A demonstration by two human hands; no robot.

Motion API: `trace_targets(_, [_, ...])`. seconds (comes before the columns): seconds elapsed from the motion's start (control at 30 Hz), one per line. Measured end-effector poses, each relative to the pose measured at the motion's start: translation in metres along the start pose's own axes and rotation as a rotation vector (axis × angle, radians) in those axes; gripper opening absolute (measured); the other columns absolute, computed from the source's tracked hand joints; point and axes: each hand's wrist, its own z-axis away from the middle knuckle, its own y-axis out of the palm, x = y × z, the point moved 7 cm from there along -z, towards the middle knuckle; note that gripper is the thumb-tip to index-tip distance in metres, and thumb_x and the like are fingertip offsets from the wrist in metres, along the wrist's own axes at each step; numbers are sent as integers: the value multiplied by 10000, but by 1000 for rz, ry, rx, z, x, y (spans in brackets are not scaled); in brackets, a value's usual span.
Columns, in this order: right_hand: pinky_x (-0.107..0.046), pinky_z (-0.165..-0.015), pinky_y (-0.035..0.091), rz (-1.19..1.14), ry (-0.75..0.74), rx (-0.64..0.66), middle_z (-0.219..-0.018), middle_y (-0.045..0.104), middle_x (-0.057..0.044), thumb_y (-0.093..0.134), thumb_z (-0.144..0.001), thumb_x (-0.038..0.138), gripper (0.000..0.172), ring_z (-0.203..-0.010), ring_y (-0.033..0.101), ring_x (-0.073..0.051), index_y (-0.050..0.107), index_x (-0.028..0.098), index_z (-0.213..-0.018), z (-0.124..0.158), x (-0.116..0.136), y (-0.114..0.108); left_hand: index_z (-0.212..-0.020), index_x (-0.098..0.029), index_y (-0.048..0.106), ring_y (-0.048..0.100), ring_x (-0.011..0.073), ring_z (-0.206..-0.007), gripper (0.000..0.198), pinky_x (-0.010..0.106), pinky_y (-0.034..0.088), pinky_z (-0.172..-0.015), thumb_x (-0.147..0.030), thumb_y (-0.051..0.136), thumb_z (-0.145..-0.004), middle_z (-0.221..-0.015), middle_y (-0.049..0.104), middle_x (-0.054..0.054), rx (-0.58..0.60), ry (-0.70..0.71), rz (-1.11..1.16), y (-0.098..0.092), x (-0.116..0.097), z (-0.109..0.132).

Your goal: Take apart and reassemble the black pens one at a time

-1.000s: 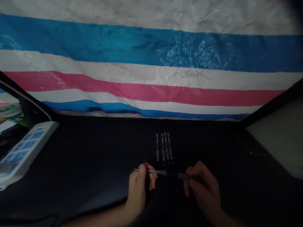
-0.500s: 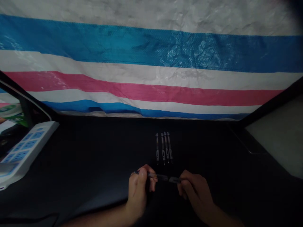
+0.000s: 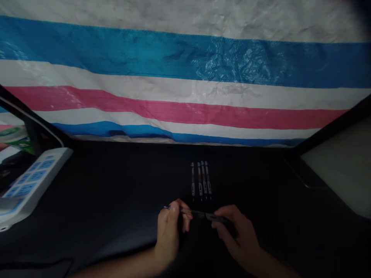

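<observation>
A slim dark pen (image 3: 197, 213) is held roughly level between my two hands, above the black tabletop. My left hand (image 3: 171, 227) is closed on its left part, thumb on top, and the left end pokes out beyond the thumb. At the other end, the thumb and fingers of my right hand (image 3: 237, 229) pinch the grey section (image 3: 212, 217). Whether that section is joined to the rest or slightly apart, I cannot tell in the dim light. Just beyond my hands, several similar pens (image 3: 200, 181) lie side by side, the leftmost a little apart.
A white power strip (image 3: 48, 172) with blue sockets lies along the left edge of the black tabletop (image 3: 121, 185). Behind stands a striped plastic sheet (image 3: 174, 92). A pale panel (image 3: 344, 166) borders the right side, and a green-and-white item (image 3: 17, 137) sits far left.
My right hand has shifted slightly left and up along the pen, its fingertips now closer to the middle. My left hand has stayed nearly in place.
</observation>
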Motion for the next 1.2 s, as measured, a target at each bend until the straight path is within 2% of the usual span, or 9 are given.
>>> trace_targets(0.1, [-199,-500,391,15,-26,101,-578,528,34,411,-955,331,271,-511,509,-96,558,215,-760,-2,4,5,-566,-146,587,425,115,-431,609,234,336,-466,-627,381,-876,-424,459,-4,4,-5,-13,0,0,0])
trace_targets(0.17, [-209,-549,426,-1,-47,140,-640,574,21,387,-962,341,259,-563,540,-106,584,220,-846,-3,7,7,-566,-146,590,428,115,-433,611,235,336,-469,-628,380,-876,-425,465,-2,12,-2,-23,1,-1,0])
trace_targets(0.27, [-212,-563,450,27,-53,31,-783,644,1,485,-922,326,195,-587,570,-108,539,227,-1080,-5,7,1,-587,-143,600,426,114,-429,604,233,333,-464,-628,383,-876,-425,466,-4,5,-10,-17,1,-1,-1])
trace_targets(0.33, [-201,-504,418,70,-67,-18,-719,630,12,499,-915,304,119,-519,540,-96,564,223,-973,-6,8,-2,-585,-144,597,423,113,-425,604,233,331,-462,-629,385,-875,-422,461,-7,-6,-15,-10,0,-1,-1])
trace_targets(0.4, [-201,-507,411,83,-90,60,-643,595,23,456,-934,297,171,-516,533,-97,577,221,-839,-7,10,3,-568,-148,586,426,115,-431,604,235,335,-467,-628,388,-875,-424,459,-6,-6,-10,-16,0,-1,-1])
trace_targets(0.57, [-192,-565,443,70,-123,41,-742,653,28,467,-933,284,182,-567,582,-95,572,246,-1077,-10,17,0,-574,-150,591,432,120,-442,597,241,338,-480,-610,379,-888,-428,463,-6,0,1,-36,-1,1,-2])
trace_targets(0.77, [-214,-581,401,191,-170,120,-623,601,26,379,-967,325,285,-555,563,-102,598,205,-830,-8,13,6,-537,-157,588,432,118,-439,591,243,333,-485,-581,391,-898,-425,470,-5,22,39,-50,-3,1,-1])
trace_targets(1.07, [-187,-488,345,31,30,166,-514,487,46,413,-939,397,363,-469,468,-81,634,175,-755,-14,10,7,-555,-158,561,431,113,-462,565,239,330,-490,-512,350,-941,-456,465,-3,76,135,-131,-1,-11,-5])
trace_targets(1.2, [-188,-511,363,41,56,136,-544,527,37,452,-921,362,301,-501,502,-87,640,172,-783,-17,7,8,-775,-163,574,449,102,-529,356,219,367,-519,-453,441,-933,-619,504,-12,159,116,-101,7,-11,-12])
